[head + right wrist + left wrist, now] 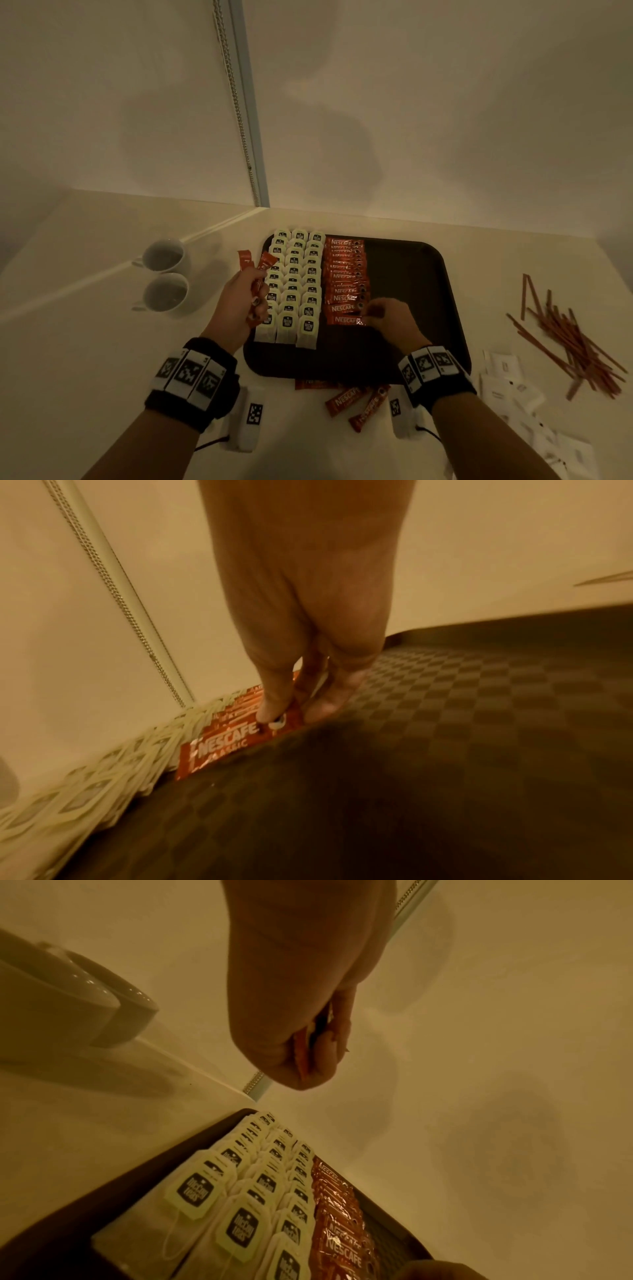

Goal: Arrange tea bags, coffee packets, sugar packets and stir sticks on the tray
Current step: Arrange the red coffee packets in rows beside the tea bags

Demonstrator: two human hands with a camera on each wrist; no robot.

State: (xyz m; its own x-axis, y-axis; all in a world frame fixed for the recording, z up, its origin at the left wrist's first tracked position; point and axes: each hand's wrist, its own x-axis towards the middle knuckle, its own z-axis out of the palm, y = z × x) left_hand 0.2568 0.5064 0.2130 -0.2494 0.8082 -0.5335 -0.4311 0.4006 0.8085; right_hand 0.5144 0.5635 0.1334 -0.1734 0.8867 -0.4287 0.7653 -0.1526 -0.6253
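Observation:
A dark tray (414, 274) carries three columns of white tea bags (294, 284) on its left side and one column of red coffee packets (346, 274) beside them. My left hand (253, 294) hovers over the tray's left edge and grips a small bunch of red coffee packets (265, 262) that stick up from the fist. The left wrist view shows only a red sliver (301, 1053) between the curled fingers. My right hand (371, 317) pinches the right end of the nearest coffee packet (222, 748), which lies flat on the tray at the column's near end.
Brown stir sticks (568, 339) lie in a loose heap on the table right of the tray. White sugar packets (507, 380) lie near them. Loose coffee packets (346, 399) lie by the tray's front edge. Two white cups (164, 274) stand to the left. The tray's right half (479, 723) is bare.

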